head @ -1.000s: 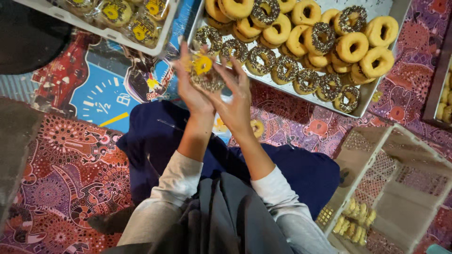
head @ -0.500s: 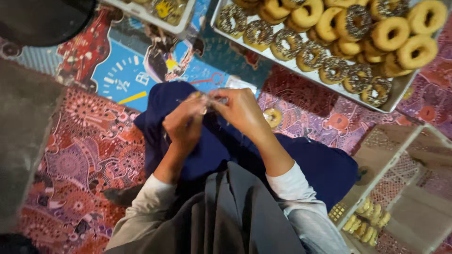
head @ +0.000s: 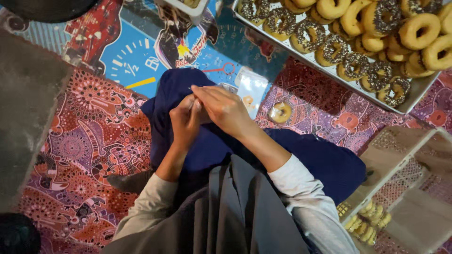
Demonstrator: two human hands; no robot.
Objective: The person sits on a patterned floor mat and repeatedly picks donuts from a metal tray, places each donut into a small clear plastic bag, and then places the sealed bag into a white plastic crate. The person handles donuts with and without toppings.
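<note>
My left hand (head: 185, 120) and my right hand (head: 225, 109) are pressed together above my dark blue lap. The fingertips of both pinch a small piece of clear plastic wrap (head: 195, 101); what is inside it is hidden by the fingers. A single doughnut in a clear wrapper (head: 281, 112) lies on the patterned mat just right of my right hand. Loose clear plastic bags (head: 252, 83) lie beyond my hands. A metal tray (head: 307, 56) with several plain and sprinkled doughnuts (head: 358, 28) sits at the top right.
A white lattice basket (head: 400, 155) at the right holds wrapped doughnuts (head: 369, 221). The corner of another tray (head: 188, 7) shows at the top. A grey slab (head: 28, 117) borders the mat on the left, with a dark round object (head: 47, 5) above it.
My hands drew back from the doughnut tray toward my lap and closed together. The yellow-topped doughnut seen between them earlier is no longer visible.
</note>
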